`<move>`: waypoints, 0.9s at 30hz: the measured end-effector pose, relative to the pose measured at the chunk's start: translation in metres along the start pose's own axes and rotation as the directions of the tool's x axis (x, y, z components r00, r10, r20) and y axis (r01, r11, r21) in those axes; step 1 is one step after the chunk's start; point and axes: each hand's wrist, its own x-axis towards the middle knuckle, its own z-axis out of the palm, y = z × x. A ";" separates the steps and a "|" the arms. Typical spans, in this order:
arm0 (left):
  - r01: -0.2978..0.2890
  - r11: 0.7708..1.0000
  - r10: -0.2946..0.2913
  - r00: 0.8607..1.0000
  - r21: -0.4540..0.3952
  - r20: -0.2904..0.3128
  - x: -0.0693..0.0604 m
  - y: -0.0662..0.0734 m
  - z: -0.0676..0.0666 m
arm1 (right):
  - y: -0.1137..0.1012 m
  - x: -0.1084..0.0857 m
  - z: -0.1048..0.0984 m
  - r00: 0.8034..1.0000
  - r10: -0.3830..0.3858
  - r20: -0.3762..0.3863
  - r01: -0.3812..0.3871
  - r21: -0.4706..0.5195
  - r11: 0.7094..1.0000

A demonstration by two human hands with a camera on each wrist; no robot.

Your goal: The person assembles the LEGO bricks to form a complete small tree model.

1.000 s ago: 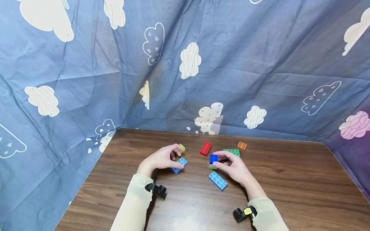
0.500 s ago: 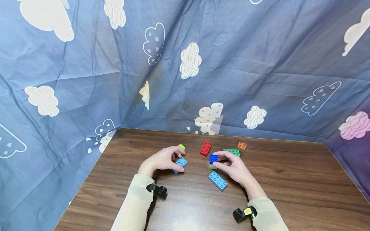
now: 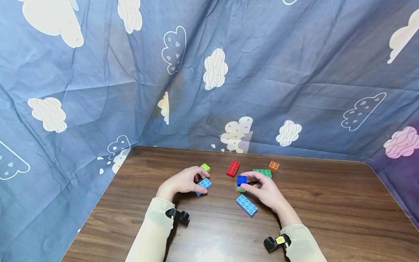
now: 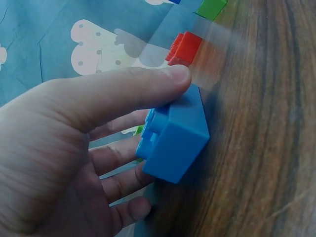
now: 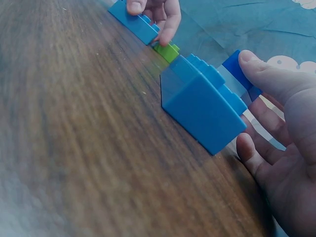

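In the head view, my left hand (image 3: 184, 180) grips a light blue toy building brick (image 3: 204, 183) on the table, thumb at its near side and fingers at its far side. The left wrist view shows the same brick (image 4: 180, 143) close up, its studs toward the palm. My right hand (image 3: 263, 185) pinches a small stack of bricks between thumb and fingers. A dark blue brick (image 3: 242, 179) tops that stack, with a paler blue layer and a lime green one below. A second light blue brick (image 3: 246, 205) lies just in front of the right hand.
A small lime brick (image 3: 205, 167) lies beyond my left hand. Farther back are a red brick (image 3: 233, 168), a green brick (image 3: 263, 172) partly behind my right hand, and a small orange brick (image 3: 274, 166). Cloud-patterned blue cloth (image 3: 196, 109) hangs behind the table (image 3: 327, 203).
My left fingers have drawn back from beside the lime brick toward the light blue brick, and the thumb has shifted slightly. The right hand and its stack stay in place.
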 end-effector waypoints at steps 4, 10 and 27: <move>0.012 1.000 -0.012 1.000 -0.002 0.005 -0.001 0.001 -0.002 | 0.001 0.001 0.000 1.000 -0.010 0.001 0.010 0.002 1.000; 0.033 0.999 -0.033 0.999 -0.021 0.020 -0.002 0.001 -0.003 | 0.001 0.001 0.001 1.000 -0.011 0.005 0.011 -0.002 1.000; 0.051 0.999 -0.052 0.998 0.003 0.019 -0.001 0.004 -0.002 | 0.002 0.001 0.002 1.000 -0.007 0.000 0.007 0.002 1.000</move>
